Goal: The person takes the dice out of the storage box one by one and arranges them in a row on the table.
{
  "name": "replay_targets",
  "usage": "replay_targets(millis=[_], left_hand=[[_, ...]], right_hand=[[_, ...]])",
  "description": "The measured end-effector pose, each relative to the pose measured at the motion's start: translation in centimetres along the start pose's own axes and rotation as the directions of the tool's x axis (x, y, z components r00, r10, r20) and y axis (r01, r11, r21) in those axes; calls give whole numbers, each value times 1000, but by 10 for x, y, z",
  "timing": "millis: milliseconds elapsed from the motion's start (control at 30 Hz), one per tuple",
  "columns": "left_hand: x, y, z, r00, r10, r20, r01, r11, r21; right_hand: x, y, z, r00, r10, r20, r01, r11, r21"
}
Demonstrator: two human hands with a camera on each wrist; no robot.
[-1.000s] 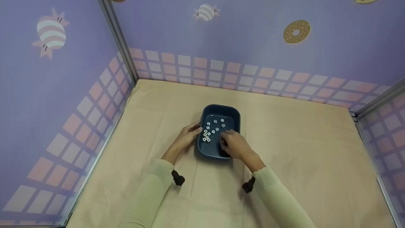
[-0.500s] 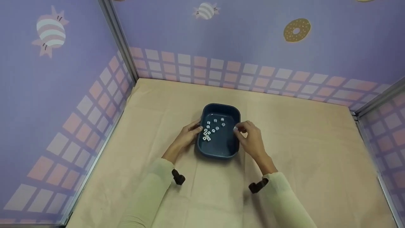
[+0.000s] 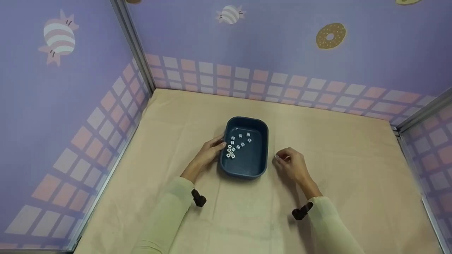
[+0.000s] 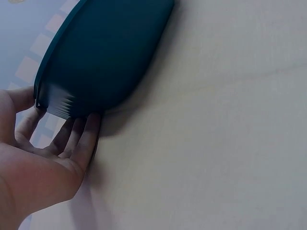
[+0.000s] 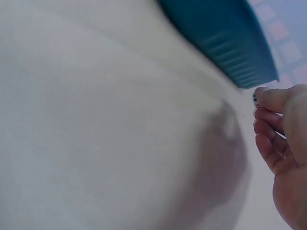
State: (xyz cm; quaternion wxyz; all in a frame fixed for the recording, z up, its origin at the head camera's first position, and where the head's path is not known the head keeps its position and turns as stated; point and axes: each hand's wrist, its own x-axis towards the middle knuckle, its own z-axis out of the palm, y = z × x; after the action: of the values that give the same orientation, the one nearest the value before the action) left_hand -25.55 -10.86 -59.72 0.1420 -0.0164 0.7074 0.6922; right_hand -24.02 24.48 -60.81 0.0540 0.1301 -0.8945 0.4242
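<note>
A dark blue rectangular tray (image 3: 249, 164) sits on the cloth, with several white dice (image 3: 233, 149) scattered over its left and far parts. My left hand (image 3: 208, 151) grips the tray's left wall, thumb over the rim; in the left wrist view the fingers (image 4: 85, 136) press against the wall's outer side. Just right of the tray, my right hand (image 3: 293, 165) pinches one white die (image 3: 276, 156) between thumb and fingers. In the right wrist view the die (image 5: 255, 99) peeks out at the fingertips, apart from the tray's wall (image 5: 230, 48).
A beige cloth (image 3: 335, 158) covers the table. Purple walls with printed sweets and checks (image 3: 282, 53) enclose the back and both sides. Each wrist carries a small black device, such as the right one (image 3: 302, 211).
My right hand has come out of the tray with a die, passing over the right rim to the cloth side. My left hand and the tray stay where they were.
</note>
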Motion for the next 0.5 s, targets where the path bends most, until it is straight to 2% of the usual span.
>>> replay_targets(millis=[233, 500], left_hand=[[0, 0, 1, 1000, -6, 4, 6, 1000, -4], [0, -1, 2, 1000, -10, -5, 10, 1000, -26]], right_hand=[[-6, 14, 9, 998, 51, 44, -51, 999, -19], [-4, 16, 8, 993, 64, 96, -63, 998, -16]])
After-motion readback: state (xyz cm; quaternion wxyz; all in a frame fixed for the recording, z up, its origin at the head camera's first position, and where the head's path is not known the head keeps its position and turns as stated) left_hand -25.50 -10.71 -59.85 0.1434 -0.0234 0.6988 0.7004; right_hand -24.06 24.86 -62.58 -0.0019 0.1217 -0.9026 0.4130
